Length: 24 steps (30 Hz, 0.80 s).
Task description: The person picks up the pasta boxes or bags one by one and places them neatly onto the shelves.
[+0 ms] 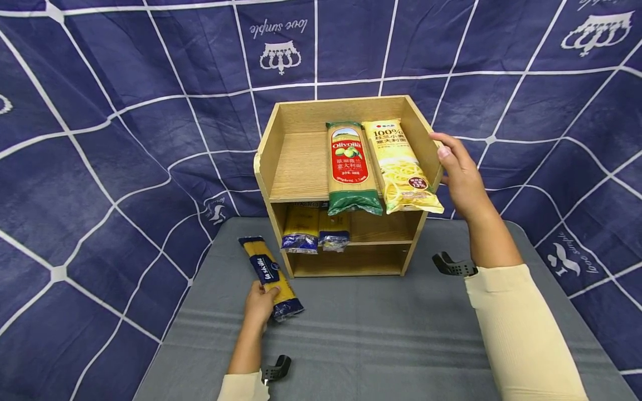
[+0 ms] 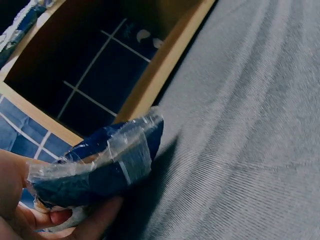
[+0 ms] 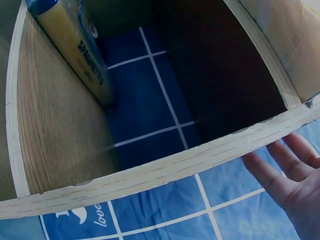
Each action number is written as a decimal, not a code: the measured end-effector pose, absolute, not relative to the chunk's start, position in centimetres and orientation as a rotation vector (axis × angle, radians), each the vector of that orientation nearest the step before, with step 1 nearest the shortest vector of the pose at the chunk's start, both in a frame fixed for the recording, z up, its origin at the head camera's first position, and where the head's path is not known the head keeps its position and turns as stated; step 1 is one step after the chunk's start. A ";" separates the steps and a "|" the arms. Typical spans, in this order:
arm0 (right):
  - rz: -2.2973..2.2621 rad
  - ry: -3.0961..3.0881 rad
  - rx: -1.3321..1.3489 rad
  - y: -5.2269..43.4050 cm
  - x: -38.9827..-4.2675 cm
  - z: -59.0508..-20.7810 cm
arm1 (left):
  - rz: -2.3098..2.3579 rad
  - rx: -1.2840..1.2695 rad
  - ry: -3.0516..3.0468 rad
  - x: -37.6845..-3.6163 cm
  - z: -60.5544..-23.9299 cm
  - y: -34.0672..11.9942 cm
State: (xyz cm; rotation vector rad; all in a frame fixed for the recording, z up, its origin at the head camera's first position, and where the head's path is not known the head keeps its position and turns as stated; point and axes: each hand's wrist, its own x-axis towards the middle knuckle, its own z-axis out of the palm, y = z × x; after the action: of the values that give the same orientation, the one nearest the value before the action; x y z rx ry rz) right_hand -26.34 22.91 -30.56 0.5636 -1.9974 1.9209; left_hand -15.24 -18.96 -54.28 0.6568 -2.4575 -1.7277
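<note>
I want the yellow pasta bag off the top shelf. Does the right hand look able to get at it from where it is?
Probably yes. The right hand is open at the shelf's right wall, beside the yellow bag. The bag's front end overhangs the shelf edge, and nothing lies over it; only the low side wall stands between them.

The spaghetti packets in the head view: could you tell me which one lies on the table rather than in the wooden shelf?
The blue-labelled spaghetti packet, gripped at its near end by the left hand, lies on the grey table. The other packets all sit in the wooden shelf.

Blue-yellow spaghetti pack (image 1: 271,277) flat on table
</note>
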 end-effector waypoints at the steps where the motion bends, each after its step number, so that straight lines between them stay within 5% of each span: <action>1: 1.924 -1.994 0.565 22.9 -26.3 -30.6 | -1.778 0.652 -2.427 -15.2 -54.2 -19.0; 24: 1.936 -1.979 0.572 22.8 -26.4 -30.7 | -2.531 0.754 -1.745 -15.1 -55.0 -19.9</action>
State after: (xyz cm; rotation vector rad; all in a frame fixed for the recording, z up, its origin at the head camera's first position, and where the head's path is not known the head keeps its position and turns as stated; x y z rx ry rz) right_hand -26.44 22.77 -30.73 0.5718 -1.9793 1.9361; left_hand -15.06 -19.89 -54.98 0.7543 -1.7451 -2.5311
